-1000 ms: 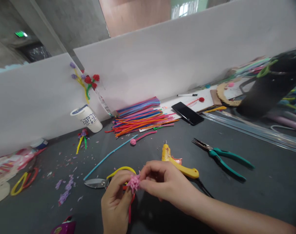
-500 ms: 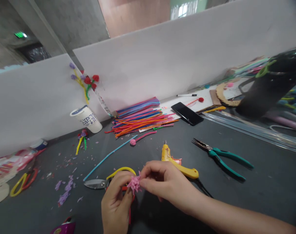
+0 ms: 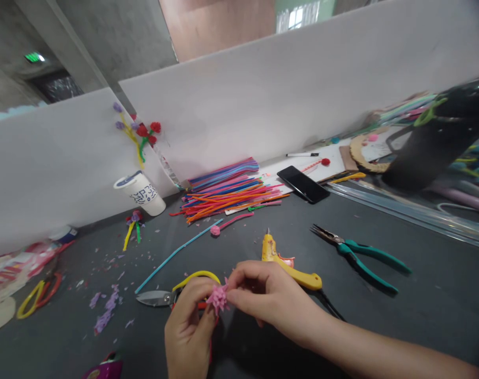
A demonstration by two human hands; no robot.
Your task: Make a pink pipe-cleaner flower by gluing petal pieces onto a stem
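Near the bottom centre, my left hand (image 3: 191, 329) is closed on a spiky pink flower (image 3: 218, 298), whose stem partly shows below the fingers. From the right, my right hand (image 3: 263, 292) pinches the flower's edge between thumb and forefinger. Scissors (image 3: 155, 298) with yellow and red handles lie beside and partly behind my left hand. Just beyond my right hand rests a yellow glue gun (image 3: 298, 273), its tip pointing away. A pink ball on a stem (image 3: 215, 230) and a light blue pipe cleaner (image 3: 179, 251) lie farther back.
Green-handled pliers (image 3: 358, 255) lie at the right, below a black phone (image 3: 302, 184). Bundled pipe cleaners (image 3: 223, 197) and a paper cup (image 3: 140, 193) stand near the white partition (image 3: 255, 105). Purple scraps (image 3: 107, 313) lie left; a dark jug (image 3: 432, 139) is far right.
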